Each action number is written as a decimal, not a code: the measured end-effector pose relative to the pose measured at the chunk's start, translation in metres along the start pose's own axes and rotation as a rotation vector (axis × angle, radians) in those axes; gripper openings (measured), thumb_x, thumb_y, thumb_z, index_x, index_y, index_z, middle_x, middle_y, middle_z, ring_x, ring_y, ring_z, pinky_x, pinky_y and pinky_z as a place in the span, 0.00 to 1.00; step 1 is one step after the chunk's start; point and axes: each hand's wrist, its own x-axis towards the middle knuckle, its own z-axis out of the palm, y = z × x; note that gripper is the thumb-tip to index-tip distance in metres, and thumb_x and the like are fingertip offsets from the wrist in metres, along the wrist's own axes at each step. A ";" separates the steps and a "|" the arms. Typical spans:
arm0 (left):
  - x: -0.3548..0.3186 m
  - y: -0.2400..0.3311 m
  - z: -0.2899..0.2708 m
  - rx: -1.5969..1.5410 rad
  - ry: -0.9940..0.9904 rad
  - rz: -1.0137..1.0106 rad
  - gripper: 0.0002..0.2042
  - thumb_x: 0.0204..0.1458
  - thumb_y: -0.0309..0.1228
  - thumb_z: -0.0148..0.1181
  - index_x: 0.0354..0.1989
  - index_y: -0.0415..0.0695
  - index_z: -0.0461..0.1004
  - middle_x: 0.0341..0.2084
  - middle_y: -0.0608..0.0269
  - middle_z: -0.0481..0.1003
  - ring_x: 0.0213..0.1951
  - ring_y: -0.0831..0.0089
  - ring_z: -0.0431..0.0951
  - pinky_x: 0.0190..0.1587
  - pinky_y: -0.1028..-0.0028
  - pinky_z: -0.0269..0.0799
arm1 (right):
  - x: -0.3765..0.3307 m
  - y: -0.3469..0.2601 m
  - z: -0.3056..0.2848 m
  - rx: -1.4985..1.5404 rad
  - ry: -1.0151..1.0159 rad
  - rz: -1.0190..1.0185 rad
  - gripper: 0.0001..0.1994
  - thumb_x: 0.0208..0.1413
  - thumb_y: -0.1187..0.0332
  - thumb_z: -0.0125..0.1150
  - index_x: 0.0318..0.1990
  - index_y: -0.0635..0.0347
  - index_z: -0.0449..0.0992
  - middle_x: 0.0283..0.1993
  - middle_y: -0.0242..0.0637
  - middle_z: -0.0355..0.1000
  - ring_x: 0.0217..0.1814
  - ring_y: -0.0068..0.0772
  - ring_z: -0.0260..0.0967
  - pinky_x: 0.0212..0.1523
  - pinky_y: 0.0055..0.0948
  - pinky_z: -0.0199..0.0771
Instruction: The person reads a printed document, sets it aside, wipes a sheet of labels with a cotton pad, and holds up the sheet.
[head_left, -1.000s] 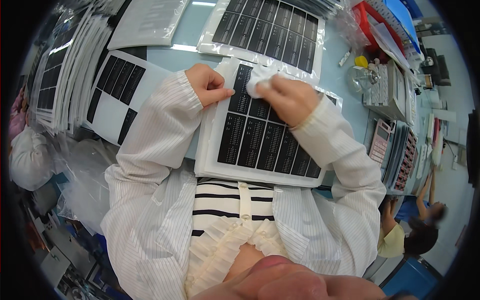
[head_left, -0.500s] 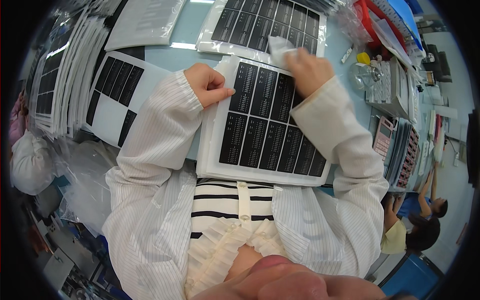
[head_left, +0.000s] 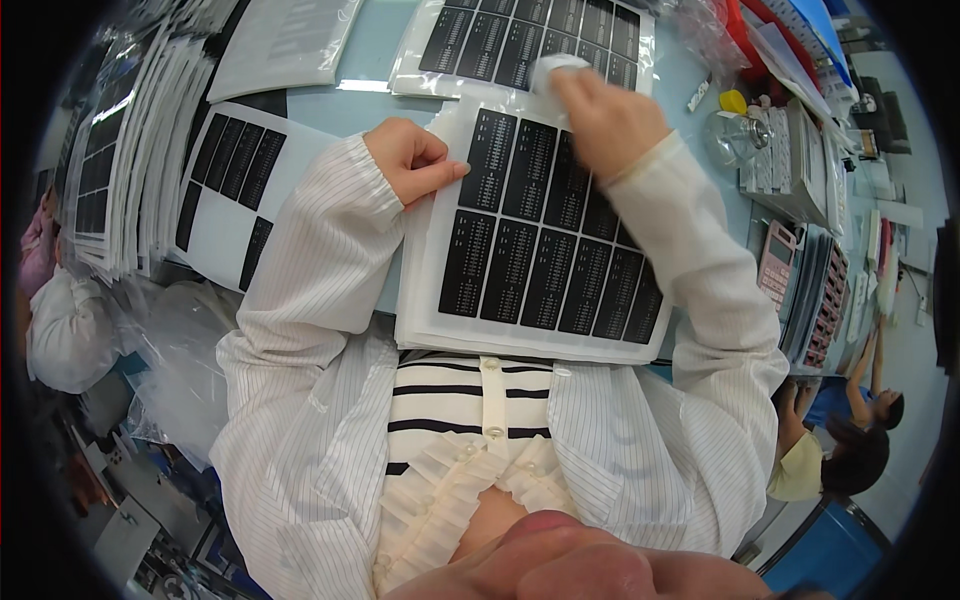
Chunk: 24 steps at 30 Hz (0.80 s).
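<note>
White cloth (head_left: pixel 553 70) in the right hand (head_left: pixel 617 125)

Distribution of colour and pattern across the scene.
Sheet stack (head_left: pixel 548 232): white ground bearing two rows of upright black panels, each finely marked in pale print. Cloth (head_left: pixel 556 70): plain white. Bagged sheets (head_left: pixel 505 50): similar black panelling on white. Side sheet (head_left: pixel 215 230): black panels set against blank white blocks. Tabletop (head_left: pixel 325 112): pale blue-green. Jacket (head_left: pixel 285 450): white with fine dark pinstripes; shirt (head_left: pixel 440 411): cream, crossed by black horizontal bands; ruffle (head_left: pixel 432 525): plain cream. Right margin: pink calculator (head_left: pixel 776 260), yellow lid (head_left: pixel 733 101), red tray (head_left: pixel 738 42), with a blue top (head_left: pixel 830 400) and a pale yellow top (head_left: pixel 797 470) beyond. Left margin: pink garment (head_left: pixel 39 245).
</note>
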 end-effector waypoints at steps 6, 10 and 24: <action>0.000 0.000 -0.003 0.036 -0.043 0.010 0.19 0.45 0.42 0.53 0.12 0.39 0.71 0.08 0.62 0.68 0.11 0.78 0.64 0.18 0.78 0.62 | -0.009 0.018 0.014 -0.102 -0.116 0.067 0.08 0.42 0.75 0.49 0.33 0.59 0.66 0.30 0.37 0.66 0.27 0.37 0.69 0.24 0.32 0.69; -0.001 0.001 -0.005 -0.060 -0.079 0.022 0.17 0.43 0.37 0.58 0.09 0.41 0.65 0.05 0.67 0.64 0.08 0.82 0.61 0.12 0.81 0.54 | -0.011 0.001 -0.011 0.106 0.138 -0.004 0.09 0.41 0.77 0.48 0.33 0.57 0.67 0.30 0.36 0.66 0.25 0.37 0.68 0.23 0.30 0.69; 0.003 -0.002 -0.006 -0.040 -0.149 -0.016 0.14 0.40 0.32 0.62 0.12 0.40 0.66 0.06 0.67 0.65 0.08 0.83 0.61 0.11 0.83 0.54 | -0.005 -0.011 -0.009 0.015 0.086 -0.082 0.17 0.39 0.75 0.51 0.41 0.51 0.66 0.28 0.35 0.66 0.23 0.34 0.68 0.22 0.28 0.69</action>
